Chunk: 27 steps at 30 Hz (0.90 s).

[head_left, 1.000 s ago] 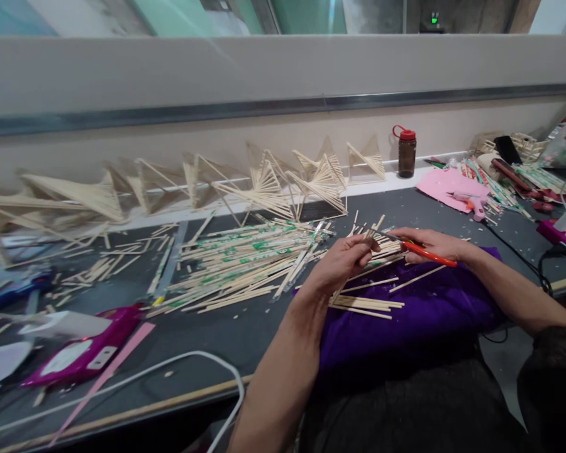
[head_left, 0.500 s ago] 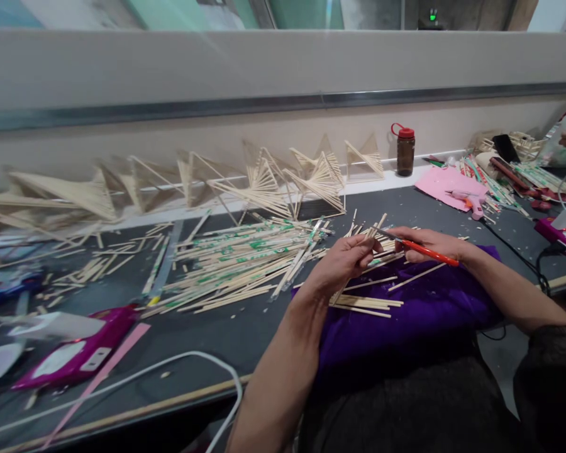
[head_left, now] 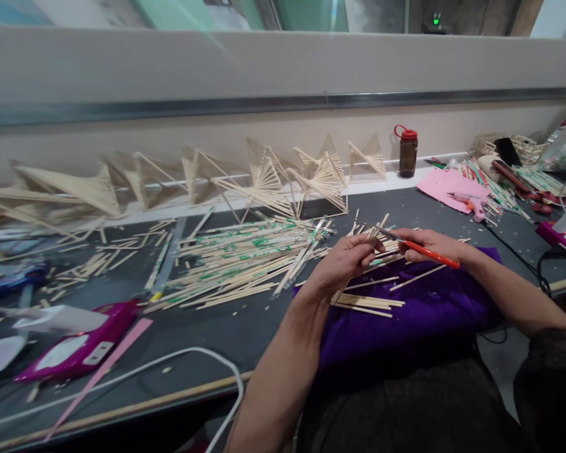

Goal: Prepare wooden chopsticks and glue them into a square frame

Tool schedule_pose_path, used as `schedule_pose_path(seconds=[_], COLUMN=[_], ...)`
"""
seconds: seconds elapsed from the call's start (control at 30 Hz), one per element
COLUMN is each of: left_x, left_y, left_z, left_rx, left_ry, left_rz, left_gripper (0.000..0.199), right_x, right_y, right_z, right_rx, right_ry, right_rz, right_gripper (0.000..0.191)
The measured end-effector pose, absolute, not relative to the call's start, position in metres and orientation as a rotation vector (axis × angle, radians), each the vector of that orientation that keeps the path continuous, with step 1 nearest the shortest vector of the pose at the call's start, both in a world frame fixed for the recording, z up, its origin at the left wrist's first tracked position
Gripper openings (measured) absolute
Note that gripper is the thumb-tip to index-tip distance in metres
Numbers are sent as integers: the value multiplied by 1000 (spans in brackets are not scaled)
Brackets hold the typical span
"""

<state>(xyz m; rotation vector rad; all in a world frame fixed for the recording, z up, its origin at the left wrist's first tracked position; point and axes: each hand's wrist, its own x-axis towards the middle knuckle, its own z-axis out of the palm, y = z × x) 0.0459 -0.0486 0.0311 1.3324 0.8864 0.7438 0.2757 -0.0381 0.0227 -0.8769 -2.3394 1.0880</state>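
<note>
My left hand (head_left: 344,261) pinches a thin wooden stick (head_left: 376,229) that points up and away from me. My right hand (head_left: 431,244) grips a red-handled cutter (head_left: 424,251) whose metal tip (head_left: 387,234) touches that stick close to my left fingertips. Both hands hover over a purple cloth (head_left: 419,314) that carries several loose sticks (head_left: 368,303). A big heap of wrapped and bare sticks (head_left: 245,261) lies on the grey table (head_left: 245,333) just left of my left hand.
Stick-built fan shapes (head_left: 311,176) line the back ledge beside a brown bottle with a red cap (head_left: 407,151). Pink paper and a glue gun (head_left: 466,200) lie far right. A magenta device (head_left: 80,349), a white cable (head_left: 183,362) and a pink strip lie near left.
My hands and the cutter have hardly moved against the stick. The view has shifted slightly.
</note>
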Motion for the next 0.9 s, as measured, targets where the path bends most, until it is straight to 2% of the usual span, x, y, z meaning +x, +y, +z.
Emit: schedule_pose_path(seconds=[0.27, 0.43, 0.9], left_x=[48, 48, 47], left_y=[-47, -47, -45], left_z=[28, 25, 23], left_rx=[1315, 1323, 1340], left_ry=[891, 912, 899], left_rz=[746, 738, 720], left_gripper=[11, 12, 11], right_x=[274, 272, 271], right_y=[-41, -44, -44], right_z=[22, 18, 10], right_rx=[-953, -1016, -1055], right_ry=[-2327, -2328, -2322], right_rz=[1014, 899, 786], right_gripper=[53, 41, 50])
